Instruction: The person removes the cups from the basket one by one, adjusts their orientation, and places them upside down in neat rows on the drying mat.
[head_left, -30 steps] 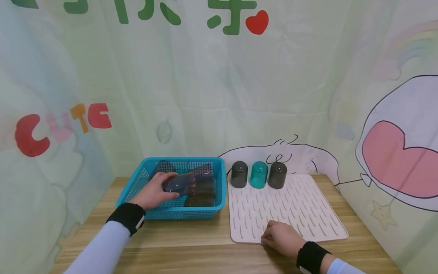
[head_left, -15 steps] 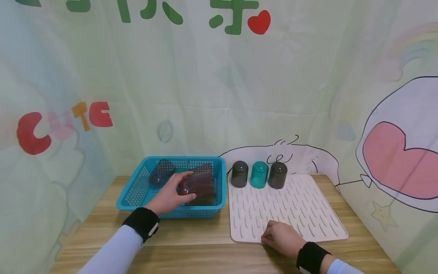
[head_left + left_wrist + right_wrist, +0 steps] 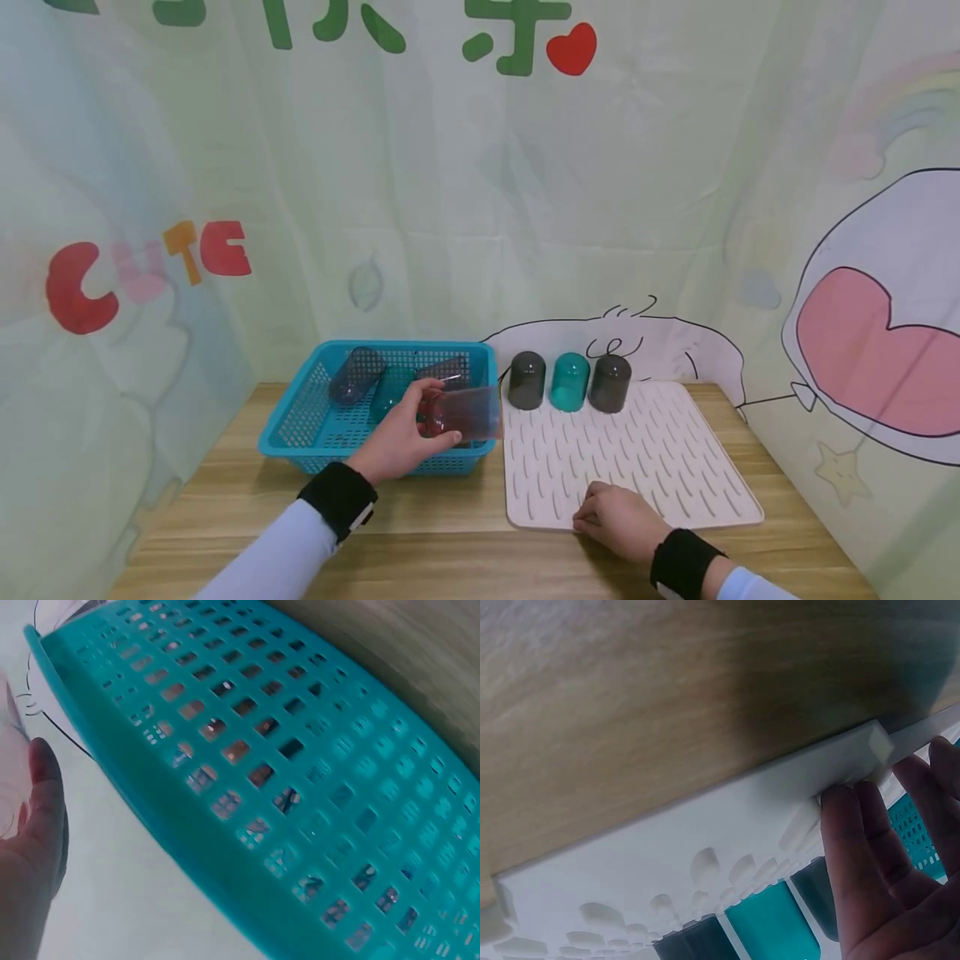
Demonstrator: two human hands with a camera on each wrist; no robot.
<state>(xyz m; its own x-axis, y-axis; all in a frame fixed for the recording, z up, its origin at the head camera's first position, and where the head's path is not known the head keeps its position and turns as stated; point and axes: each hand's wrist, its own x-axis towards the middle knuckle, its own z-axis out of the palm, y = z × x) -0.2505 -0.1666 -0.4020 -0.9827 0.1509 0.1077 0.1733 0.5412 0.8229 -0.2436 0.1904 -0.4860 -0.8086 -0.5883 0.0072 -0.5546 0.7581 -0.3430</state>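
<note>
The left hand (image 3: 401,437) grasps a translucent reddish plastic cup (image 3: 461,414) on its side, now lifted over the right rim of the perforated turquoise plastic basket (image 3: 300,417), further right than before. The right hand (image 3: 618,521), fingers loosely curled and holding nothing, rests unmoved on the ribbed white silicone mat (image 3: 660,454), where three domed cups (image 3: 568,382) stand inverted.

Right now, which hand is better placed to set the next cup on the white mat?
Left. The left hand already grips a reddish cup above the basket's right edge, beside the mat. The right hand rests on the mat's front edge.
</note>
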